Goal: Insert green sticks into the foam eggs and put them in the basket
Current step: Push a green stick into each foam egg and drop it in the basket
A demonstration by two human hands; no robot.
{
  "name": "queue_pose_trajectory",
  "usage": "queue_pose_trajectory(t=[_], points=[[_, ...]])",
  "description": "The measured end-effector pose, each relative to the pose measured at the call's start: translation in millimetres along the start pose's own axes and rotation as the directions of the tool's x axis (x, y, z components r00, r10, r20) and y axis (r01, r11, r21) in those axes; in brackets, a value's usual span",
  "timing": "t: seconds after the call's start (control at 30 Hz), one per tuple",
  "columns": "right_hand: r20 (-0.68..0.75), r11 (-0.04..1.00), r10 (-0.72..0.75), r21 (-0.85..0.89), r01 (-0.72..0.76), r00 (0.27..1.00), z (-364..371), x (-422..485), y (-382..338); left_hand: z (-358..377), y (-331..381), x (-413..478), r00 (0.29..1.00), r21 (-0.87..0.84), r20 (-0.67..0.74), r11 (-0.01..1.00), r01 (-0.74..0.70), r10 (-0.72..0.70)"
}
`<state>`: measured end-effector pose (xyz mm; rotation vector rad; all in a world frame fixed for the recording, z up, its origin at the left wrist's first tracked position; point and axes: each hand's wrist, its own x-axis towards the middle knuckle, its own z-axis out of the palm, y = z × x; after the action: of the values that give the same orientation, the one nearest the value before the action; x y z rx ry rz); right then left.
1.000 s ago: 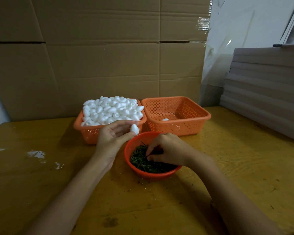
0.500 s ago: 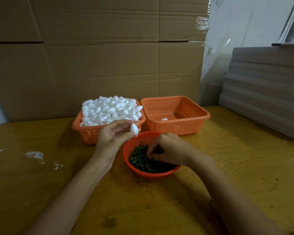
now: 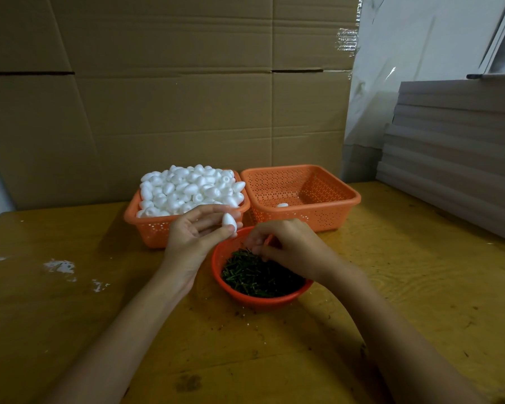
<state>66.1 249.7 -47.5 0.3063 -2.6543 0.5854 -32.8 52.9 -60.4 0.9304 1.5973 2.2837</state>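
Packing workshop: stacked cardboard cartons [image 3: 169, 97].

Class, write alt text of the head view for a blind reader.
The left hand pinches a foam egg while the right hand hovers over a red bowl of green sticks. Behind stand a full egg basket and a nearly empty basket.

The bench [image 3: 420, 287] is yellow-brown wood with a dark wavy grain, marked by white flecks [image 3: 59, 266] near its left edge. Toward the far edge, the left basket [image 3: 152, 228] and right basket [image 3: 318, 193] are both orange, their walls dotted all over with small holes. The eggs [image 3: 187, 188] heaped in the left one are plain white, as is the egg [image 3: 228, 220] held above the bowl [image 3: 216, 258], which is red-orange. The sticks [image 3: 260, 275] are dark green. Brown cardboard [image 3: 158, 97] stands behind, and grey boards [image 3: 449, 147] line the right edge.
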Motion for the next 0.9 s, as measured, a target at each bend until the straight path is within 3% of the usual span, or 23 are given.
queue_pose_trajectory(t=[0.17,0.27,0.43,0.9], points=[[-0.11,0.997,0.029,0.078,-0.02,0.993,-0.7,0.8,-0.3,-0.6,-1.8,0.4,1.0,0.014,0.019,1.0,-0.007,0.007],[-0.131,0.999,0.039,0.04,-0.034,0.991,-1.2,1.1,1.5,-0.1,-2.5,0.5,1.0,0.018,0.027,1.0,-0.01,0.009],[-0.084,0.997,0.027,-0.072,-0.033,0.996,-1.7,0.5,1.1,-1.0,-4.8,0.8,1.0,0.034,0.01,0.999,0.006,-0.007],[0.017,0.992,0.03,-0.127,-0.027,0.999,-3.0,-0.1,-0.6,1.4,-1.2,-0.5,1.0,-0.003,-0.001,1.0,0.023,-0.023]])
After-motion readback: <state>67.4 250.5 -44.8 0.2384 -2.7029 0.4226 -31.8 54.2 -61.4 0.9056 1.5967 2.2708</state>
